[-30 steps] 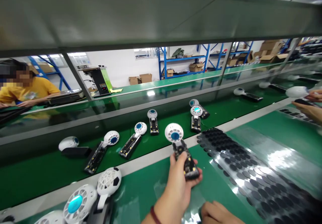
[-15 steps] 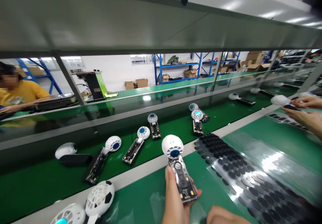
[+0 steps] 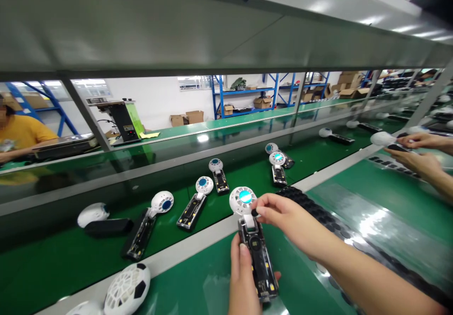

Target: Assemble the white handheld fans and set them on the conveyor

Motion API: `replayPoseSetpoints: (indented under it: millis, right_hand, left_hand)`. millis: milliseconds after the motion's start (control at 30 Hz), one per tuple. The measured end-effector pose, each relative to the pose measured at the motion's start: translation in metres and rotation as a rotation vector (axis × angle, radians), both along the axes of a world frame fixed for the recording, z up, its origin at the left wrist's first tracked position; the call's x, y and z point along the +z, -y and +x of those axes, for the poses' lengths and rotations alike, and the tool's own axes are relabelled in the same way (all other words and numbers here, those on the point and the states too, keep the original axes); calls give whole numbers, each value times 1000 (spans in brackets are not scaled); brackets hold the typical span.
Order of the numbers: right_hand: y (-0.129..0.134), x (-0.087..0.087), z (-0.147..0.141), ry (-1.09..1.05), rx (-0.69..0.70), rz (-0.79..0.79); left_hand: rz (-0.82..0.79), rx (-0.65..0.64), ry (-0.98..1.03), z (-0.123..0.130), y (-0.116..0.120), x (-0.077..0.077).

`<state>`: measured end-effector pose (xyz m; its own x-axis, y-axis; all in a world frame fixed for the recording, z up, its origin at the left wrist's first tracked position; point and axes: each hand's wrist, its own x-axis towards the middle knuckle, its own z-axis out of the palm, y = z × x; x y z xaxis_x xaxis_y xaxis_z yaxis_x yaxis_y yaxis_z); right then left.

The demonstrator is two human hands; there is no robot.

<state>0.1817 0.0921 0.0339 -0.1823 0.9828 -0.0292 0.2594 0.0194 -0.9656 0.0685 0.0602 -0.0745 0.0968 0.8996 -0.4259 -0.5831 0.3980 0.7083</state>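
My left hand [image 3: 243, 272] is wrapped round the dark clear handle of a small fan [image 3: 260, 260], its white round head with a shiny blue centre tilted up. At the fan's neck my right hand [image 3: 272, 208] pinches a small black disc [image 3: 254, 212] between thumb and fingertips, close beside the white head. Under and behind my right forearm lies a sheet of black discs [image 3: 311, 206], partly covered by the arm.
Similar fans [image 3: 192, 211] lie on the green belt [image 3: 71, 258] beyond the metal rail [image 3: 191, 246]. A ball-patterned fan head [image 3: 127, 289] sits near left. At right, a co-worker's hands [image 3: 417, 152] hold another fan. A metal shelf [image 3: 159, 31] hangs overhead.
My right hand has come up from the lower edge to the fan's neck, now with a black disc. The held fan's head has turned, showing its blue centre more fully.
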Motion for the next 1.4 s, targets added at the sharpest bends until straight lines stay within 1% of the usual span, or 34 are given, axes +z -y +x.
replayPoseSetpoints:
  millis: [67,100,233,300,400,567,700,800,1000,1100,1233,1333,1400]
  right_hand:
    - [-3,0,5,3,29,19]
    - [-3,0,7,37,51,31]
    - [9,0,6,301,132,44]
    - [14,1,2,396,139,43]
    - [16,4,-4,464,126,37]
    - [17,6,-8,493,108,56]
    - [18,3,-10,499,88,31]
    - [17,0,-11,511,74,50]
    - [18,2,-15,572,52,14]
    - [18,-3,-16,608,31,78]
    - [18,-15,-13,588,2,166]
    - [20,-23,-10,581,-25,228]
    - [23,-27,-11,591,-45,264]
  left_hand:
    - [19,19,1,0,1,1]
    - [28,28,5,1,2,2]
    - [13,40,33,2,2,3]
    - [1,43,46,2,1,4]
    - [-4,46,49,2,1,3]
    - [-14,42,33,3,2,5]
    - [-18,48,49,3,1,6]
    - [-23,53,50,2,1,7]
    - [-22,32,14,1,1,3]
    - [-21,35,-16,1,1,3]
    - [-41,50,-66,2,3,10]
    - [-46,86,-145,2,4,16]
    - [-21,103,-210,1,4,16]
